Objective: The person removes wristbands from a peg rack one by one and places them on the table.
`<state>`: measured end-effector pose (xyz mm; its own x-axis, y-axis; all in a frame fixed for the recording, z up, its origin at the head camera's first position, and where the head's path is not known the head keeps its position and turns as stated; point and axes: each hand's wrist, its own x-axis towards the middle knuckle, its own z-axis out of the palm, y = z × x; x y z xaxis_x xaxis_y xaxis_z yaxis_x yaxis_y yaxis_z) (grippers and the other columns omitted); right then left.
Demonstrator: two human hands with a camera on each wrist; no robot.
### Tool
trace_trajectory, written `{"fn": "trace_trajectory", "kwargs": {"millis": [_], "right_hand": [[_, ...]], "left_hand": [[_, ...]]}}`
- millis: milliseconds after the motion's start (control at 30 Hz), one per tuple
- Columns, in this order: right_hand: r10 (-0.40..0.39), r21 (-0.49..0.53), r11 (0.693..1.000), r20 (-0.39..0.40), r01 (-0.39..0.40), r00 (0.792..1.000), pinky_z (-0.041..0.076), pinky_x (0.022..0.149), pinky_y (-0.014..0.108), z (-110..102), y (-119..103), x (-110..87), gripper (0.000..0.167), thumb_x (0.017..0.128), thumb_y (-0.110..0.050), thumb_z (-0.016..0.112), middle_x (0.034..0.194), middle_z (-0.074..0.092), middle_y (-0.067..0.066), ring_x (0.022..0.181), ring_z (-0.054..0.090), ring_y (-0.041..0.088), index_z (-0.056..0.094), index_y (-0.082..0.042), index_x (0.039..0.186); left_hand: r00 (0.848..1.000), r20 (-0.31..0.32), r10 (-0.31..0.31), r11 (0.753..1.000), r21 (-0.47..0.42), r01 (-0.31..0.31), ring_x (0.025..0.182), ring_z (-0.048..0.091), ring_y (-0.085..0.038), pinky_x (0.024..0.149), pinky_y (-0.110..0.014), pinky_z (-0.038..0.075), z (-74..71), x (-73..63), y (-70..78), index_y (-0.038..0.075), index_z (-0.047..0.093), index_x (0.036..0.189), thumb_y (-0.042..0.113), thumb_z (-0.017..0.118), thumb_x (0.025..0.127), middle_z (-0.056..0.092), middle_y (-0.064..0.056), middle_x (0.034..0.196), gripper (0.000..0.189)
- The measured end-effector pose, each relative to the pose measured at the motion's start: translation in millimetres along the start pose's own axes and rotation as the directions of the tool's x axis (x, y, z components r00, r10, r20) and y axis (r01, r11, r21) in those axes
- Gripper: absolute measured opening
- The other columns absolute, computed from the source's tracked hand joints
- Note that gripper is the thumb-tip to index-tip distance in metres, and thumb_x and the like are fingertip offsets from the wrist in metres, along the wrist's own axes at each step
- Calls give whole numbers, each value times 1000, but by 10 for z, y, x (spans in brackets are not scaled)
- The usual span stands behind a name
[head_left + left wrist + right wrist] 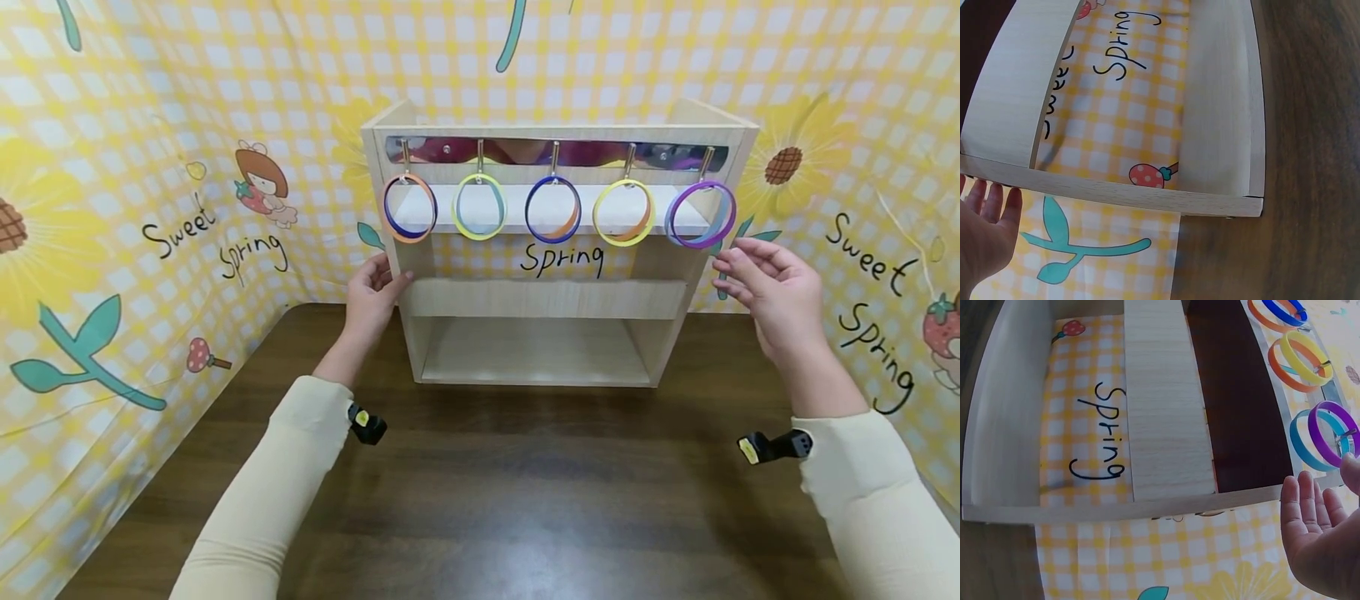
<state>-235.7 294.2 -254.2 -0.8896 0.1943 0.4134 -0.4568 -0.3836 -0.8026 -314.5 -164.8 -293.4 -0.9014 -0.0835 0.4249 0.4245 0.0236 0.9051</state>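
A pale wooden shelf (551,298) stands on the table, with a shiny hook rail (536,152) across its top front. Paired coloured rings hang from its hooks: orange and blue (409,241), yellow-green and light blue (478,238), blue and orange (555,241), yellow and orange (625,244), purple and light blue (731,225). My left hand (371,300) touches the shelf's left side, thumb at the front edge and fingers along the outer face. My right hand (783,304) is beside the shelf's right side, just below the purple ring, fingers loosely extended and holding nothing.
Yellow-checked cloth (300,67) printed with flowers and "Sweet Spring" surrounds the back and sides. The shelf sits near the back of the dark wooden table (525,492). A small black device (367,423) is on each wrist.
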Motion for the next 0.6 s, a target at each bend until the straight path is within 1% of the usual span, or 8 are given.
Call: {"fn": "trace_trajectory", "kwargs": {"millis": [133, 233, 367, 467, 600], "right_hand": [[26, 22, 999, 17, -26, 1000, 56, 71, 31, 33, -12, 22, 19, 87, 0, 69, 94, 71, 13, 84, 69, 20, 65, 4, 105], [42, 11, 999, 20, -42, 999, 56, 72, 31, 72, -9, 41, 21, 86, -2, 70, 95, 71, 13, 85, 69, 20, 64, 4, 106], [65, -5, 998, 13, -65, 998, 56, 72, 30, 123, -3, 69, 23, 85, -5, 72, 96, 70, 12, 86, 69, 20, 65, 3, 105], [74, 9, 997, 7, -74, 997, 56, 71, 30, 151, -1, 90, 22, 85, -5, 72, 96, 70, 11, 85, 69, 19, 65, 3, 104], [77, 28, 997, -2, -77, 997, 57, 70, 31, 176, -9, 113, 22, 85, -5, 72, 95, 70, 11, 83, 69, 18, 66, 3, 104]], "left_hand": [[1000, -4, -3, 1000, 9, 3, 104, 57, -15, 86, -23, 47, -5, -4, -11, -14, 49, 130, -1, 63, 90, 53, -28, 126, 44], [1000, -11, -6, 999, 31, 6, 102, 57, -14, 85, -23, 47, -18, -5, -31, -12, 49, 131, 1, 64, 91, 57, -21, 121, 45], [1000, -19, -1, 1000, 29, 2, 103, 57, -14, 86, -23, 47, -55, 48, -159, -10, 50, 132, 3, 65, 91, 57, -22, 122, 45], [1000, -21, 14, 1000, 20, -14, 103, 57, -15, 86, -23, 47, -70, 100, -267, -8, 51, 133, 3, 65, 91, 54, -26, 127, 45], [999, -22, 42, 999, 34, -41, 102, 57, -15, 86, -23, 47, -54, 123, -305, -7, 52, 131, 4, 65, 91, 55, -25, 125, 43]]}}
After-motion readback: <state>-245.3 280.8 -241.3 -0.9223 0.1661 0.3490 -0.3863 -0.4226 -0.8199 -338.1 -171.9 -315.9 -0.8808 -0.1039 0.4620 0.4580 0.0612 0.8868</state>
